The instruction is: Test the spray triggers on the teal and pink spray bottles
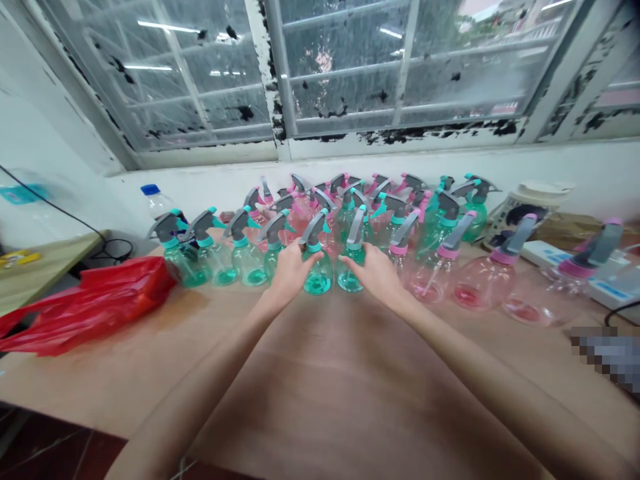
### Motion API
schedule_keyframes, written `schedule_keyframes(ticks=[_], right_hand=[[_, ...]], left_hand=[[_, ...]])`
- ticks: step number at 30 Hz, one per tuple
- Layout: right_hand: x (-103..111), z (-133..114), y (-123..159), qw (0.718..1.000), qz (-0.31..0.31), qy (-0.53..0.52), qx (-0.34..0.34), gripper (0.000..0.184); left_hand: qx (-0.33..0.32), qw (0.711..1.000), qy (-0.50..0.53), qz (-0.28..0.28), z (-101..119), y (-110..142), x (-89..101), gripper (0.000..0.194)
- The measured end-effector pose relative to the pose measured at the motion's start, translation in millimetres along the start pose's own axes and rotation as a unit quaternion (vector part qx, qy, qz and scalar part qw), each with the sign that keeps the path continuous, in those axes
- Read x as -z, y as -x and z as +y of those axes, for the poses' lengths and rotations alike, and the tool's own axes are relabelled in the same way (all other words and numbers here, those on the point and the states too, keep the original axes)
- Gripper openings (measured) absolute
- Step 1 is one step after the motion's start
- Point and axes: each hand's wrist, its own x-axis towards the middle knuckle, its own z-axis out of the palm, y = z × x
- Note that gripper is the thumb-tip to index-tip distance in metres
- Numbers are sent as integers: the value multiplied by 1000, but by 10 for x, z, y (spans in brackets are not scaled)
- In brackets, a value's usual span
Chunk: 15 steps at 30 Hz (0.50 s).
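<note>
Several clear teal and pink spray bottles with grey triggers stand in rows on a wooden table point(320, 373) under a window. My left hand point(289, 272) is wrapped round a teal spray bottle point(317, 267) in the front row. My right hand point(379, 270) holds the neighbouring teal spray bottle point(351, 263) from its right side. Both arms reach forward over the bare wood. Pink bottles point(475, 280) continue the front row to the right, teal ones point(215, 257) to the left.
A red plastic bag point(90, 303) lies at the table's left end. A water bottle with a blue cap point(154, 199) stands behind the left bottles. A white power strip point(575, 267) and a patterned jar point(525, 210) sit at the right. A second desk point(35, 267) is at far left.
</note>
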Motion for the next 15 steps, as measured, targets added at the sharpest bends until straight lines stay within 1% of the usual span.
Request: schedule_keyframes(ticks=[5,10,12,15], right_hand=[[20,18,64,1000,-7,12,3,59],[39,57,263,999,-7,14,41,66],[63,67,336,999,-11,16,50,68],[119,72,432,998,-14,17,54,66]], left_hand=[[-6,1000,3,-2,-23,-66,-30,19],[6,1000,1,-8,-15,-74,-42,18],[11,1000,3,-8,10,-50,-40,21],[12,1000,15,-5,53,46,-7,34]])
